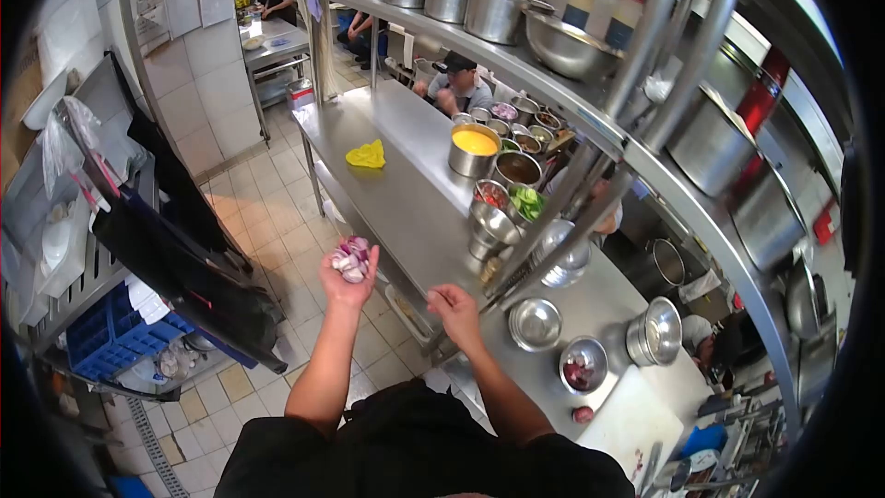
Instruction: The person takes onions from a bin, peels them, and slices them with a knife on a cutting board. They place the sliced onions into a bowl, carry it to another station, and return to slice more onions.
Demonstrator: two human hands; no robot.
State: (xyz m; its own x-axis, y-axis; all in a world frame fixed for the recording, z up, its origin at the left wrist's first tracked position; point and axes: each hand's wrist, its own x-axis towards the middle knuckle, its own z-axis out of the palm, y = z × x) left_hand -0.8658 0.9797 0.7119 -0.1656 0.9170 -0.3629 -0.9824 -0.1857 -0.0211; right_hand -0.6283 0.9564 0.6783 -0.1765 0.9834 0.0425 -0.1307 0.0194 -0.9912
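Cupped upward, my left hand (pixel 348 284) holds a pile of chopped red onion (pixel 352 259) over the tiled floor, beside the steel counter's edge. My right hand (pixel 452 306) hangs near that edge with its fingers curled together; whatever is between them, if anything, is too small to make out. A steel bowl with red onion pieces (pixel 581 367) stands at the lower right, close to an empty steel bowl (pixel 535 324). Next to the white cutting board (pixel 625 424) lies a small red onion piece (pixel 583 414). A knife (pixel 651 464) rests on the board.
A yellow cloth (pixel 366 155) lies on the steel counter (pixel 369 120). Pots of yellow liquid (pixel 474 148) and cut vegetables line its right side. Steel shelf posts rise at the right. A person (pixel 456 88) is behind the counter; a blue crate (pixel 120 332) stands left.
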